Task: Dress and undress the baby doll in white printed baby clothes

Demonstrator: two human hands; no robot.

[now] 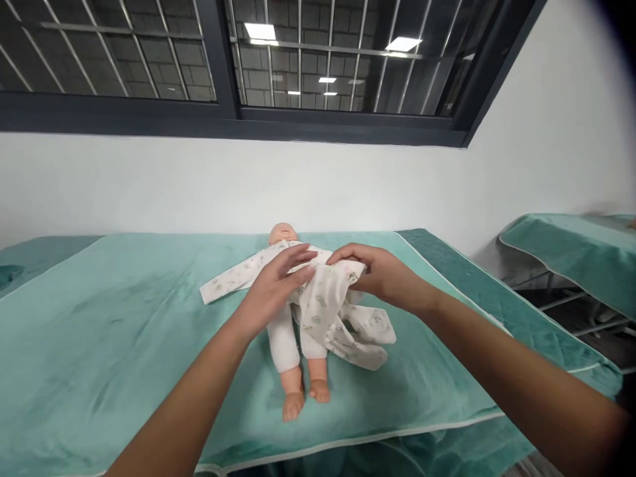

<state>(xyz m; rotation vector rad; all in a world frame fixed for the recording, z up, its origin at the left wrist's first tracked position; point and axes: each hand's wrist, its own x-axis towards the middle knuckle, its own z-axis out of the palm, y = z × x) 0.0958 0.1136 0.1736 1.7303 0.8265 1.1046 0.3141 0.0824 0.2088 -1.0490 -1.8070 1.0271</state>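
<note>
A baby doll (283, 233) lies face up on a green covered bed, its head toward the wall and its bare feet toward me. White patterned baby clothes (325, 301) cover its trunk, with one long sleeve stretched out to the left. My right hand (377, 271) pinches the bunched cloth over the doll's right-hand side in view. My left hand (278, 281) rests at the cloth's left side, fingers stretched and spread, nothing visibly gripped. Loose legs of the clothes trail to the right of the doll's legs. The doll's middle is hidden by cloth and hands.
The green bed cover (139, 331) has a pale piped edge along the front. A white wall (199, 185) stands behind, with a dark-framed barred window (328, 122) above it. At the right, beyond a gap, is another green-covered bed (571, 258).
</note>
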